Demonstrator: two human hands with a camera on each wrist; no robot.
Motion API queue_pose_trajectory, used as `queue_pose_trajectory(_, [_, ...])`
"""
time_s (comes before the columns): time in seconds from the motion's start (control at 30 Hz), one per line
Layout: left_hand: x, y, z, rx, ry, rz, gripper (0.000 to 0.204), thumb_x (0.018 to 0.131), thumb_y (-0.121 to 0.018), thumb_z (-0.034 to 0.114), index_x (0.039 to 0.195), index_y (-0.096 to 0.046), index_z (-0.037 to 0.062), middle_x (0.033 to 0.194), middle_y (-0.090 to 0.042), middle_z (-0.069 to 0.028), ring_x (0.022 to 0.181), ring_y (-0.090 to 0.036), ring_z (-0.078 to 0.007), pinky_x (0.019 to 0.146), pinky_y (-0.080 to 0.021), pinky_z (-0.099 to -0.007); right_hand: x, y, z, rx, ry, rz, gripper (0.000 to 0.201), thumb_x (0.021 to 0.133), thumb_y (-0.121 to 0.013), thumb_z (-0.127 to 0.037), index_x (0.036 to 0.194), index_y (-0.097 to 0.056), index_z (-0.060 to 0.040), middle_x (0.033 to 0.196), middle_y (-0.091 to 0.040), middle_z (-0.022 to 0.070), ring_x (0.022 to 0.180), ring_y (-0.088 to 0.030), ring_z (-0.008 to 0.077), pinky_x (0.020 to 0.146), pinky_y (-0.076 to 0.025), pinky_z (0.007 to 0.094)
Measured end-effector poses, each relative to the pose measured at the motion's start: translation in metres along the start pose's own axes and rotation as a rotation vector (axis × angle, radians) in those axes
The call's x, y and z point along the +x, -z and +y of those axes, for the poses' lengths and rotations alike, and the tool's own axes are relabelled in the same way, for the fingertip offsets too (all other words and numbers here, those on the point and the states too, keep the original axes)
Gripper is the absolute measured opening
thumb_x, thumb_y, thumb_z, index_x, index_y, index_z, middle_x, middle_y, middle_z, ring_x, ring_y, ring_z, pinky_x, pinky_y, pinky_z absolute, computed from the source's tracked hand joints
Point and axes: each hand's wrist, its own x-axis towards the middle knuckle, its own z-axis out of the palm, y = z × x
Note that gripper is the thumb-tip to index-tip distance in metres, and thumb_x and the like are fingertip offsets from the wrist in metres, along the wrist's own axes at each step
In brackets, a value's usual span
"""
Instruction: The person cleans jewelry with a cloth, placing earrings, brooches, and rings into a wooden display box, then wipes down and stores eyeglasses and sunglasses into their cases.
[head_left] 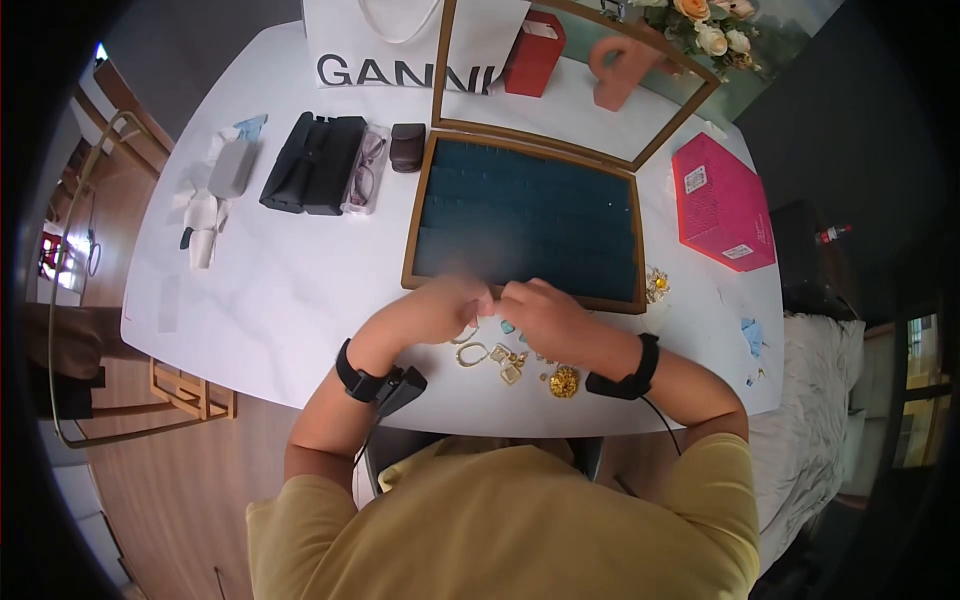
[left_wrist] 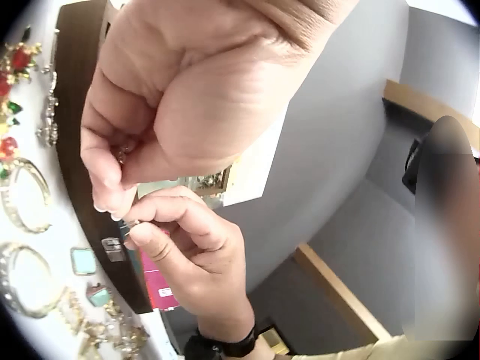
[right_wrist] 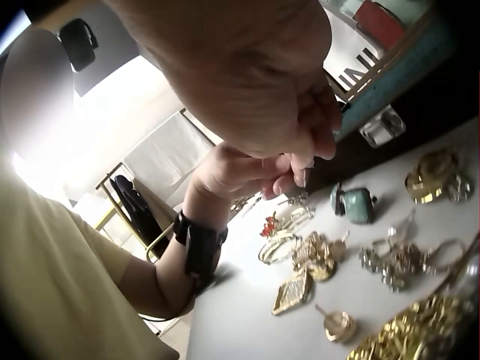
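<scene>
My left hand (head_left: 445, 308) and right hand (head_left: 548, 322) meet fingertip to fingertip just before the front edge of a wooden jewelry box (head_left: 412, 240). Curled fingers of the left hand hold a small sparkling piece of jewelry (left_wrist: 122, 154), mostly hidden. The right thumb and index finger pinch a tiny pale bit at its tips; its kind I cannot tell. Beneath the hands lie bangles (left_wrist: 30, 277), turquoise earrings (right_wrist: 358, 205), a gold-framed diamond-shaped piece (right_wrist: 292, 292) and a round gold brooch (head_left: 563, 382). The box's glass lid (head_left: 445, 60) stands raised over its dark teal lining (head_left: 520, 215).
Left of the box lie a brown case (head_left: 407, 147), glasses in a clear sleeve (head_left: 366, 170), black cases (head_left: 315, 163) and a grey case (head_left: 233, 167). A pink box (head_left: 722, 200) stands at right, with a white paper bag (head_left: 375, 45) behind. A flower brooch (head_left: 657, 284) sits by the box's corner.
</scene>
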Motion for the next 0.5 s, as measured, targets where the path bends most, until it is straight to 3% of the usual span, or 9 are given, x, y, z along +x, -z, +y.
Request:
queue_pose_trajectory(0.03, [0.0,-0.002,-0.001,0.073,-0.01,-0.004,0.021,0.077,-0.051,-0.01,0.092,-0.063,-0.0038,0.085,-0.064,-0.0137,0.074,-0.063,-0.0243,0.068,-0.05,-0.0345,-0.002,-0.008,-0.003,-0.024,-0.003,0.023,0.025,0.073,-0.054,0.005,0.096,-0.061,0.0004,0.093,-0.055,0.0129,0.083,-0.055,0.0321,0.08,-0.046,0.0394])
queue_pose_trajectory(0.13, [-0.001,-0.007,0.004,0.273,-0.134,0.046,0.021,0.074,-0.053,-0.01,0.089,-0.065,-0.0019,0.085,-0.063,-0.0157,0.074,-0.062,-0.0311,0.068,-0.05,-0.036,-0.006,-0.023,-0.007,-0.113,0.024,0.138,0.012,0.077,-0.054,-0.001,0.088,-0.059,0.0001,0.089,-0.054,0.0118,0.081,-0.056,0.0289,0.079,-0.046,0.0385])
queue_pose_trajectory(0.33, [0.0,-0.016,-0.002,0.339,-0.125,0.117,0.017,0.074,-0.058,-0.006,0.087,-0.065,-0.0003,0.086,-0.063,-0.017,0.08,-0.061,-0.0361,0.07,-0.05,-0.0387,-0.006,-0.032,-0.009,-0.149,0.026,0.187,0.015,0.077,-0.061,-0.004,0.091,-0.064,-0.0011,0.085,-0.059,0.0085,0.087,-0.059,0.0252,0.082,-0.046,0.0372])
queue_pose_trajectory(0.43, [0.001,-0.018,-0.006,0.399,-0.119,0.107,0.014,0.076,-0.059,-0.003,0.088,-0.066,0.0004,0.087,-0.064,-0.0172,0.081,-0.062,-0.0368,0.071,-0.05,-0.0404,-0.007,-0.01,0.006,-0.166,0.029,0.248,0.01,0.081,-0.063,-0.008,0.088,-0.066,-0.0017,0.083,-0.063,0.0085,0.085,-0.062,0.0266,0.076,-0.049,0.0377])
queue_pose_trajectory(0.5, [0.001,-0.018,-0.003,0.433,-0.12,0.104,0.012,0.078,-0.061,0.0,0.089,-0.066,0.001,0.088,-0.064,-0.0172,0.082,-0.062,-0.0372,0.072,-0.05,-0.041,-0.006,0.025,0.018,0.007,-0.263,0.355,0.009,0.083,-0.065,-0.01,0.089,-0.068,-0.0035,0.083,-0.065,0.0105,0.082,-0.063,0.0295,0.071,-0.05,0.0385])
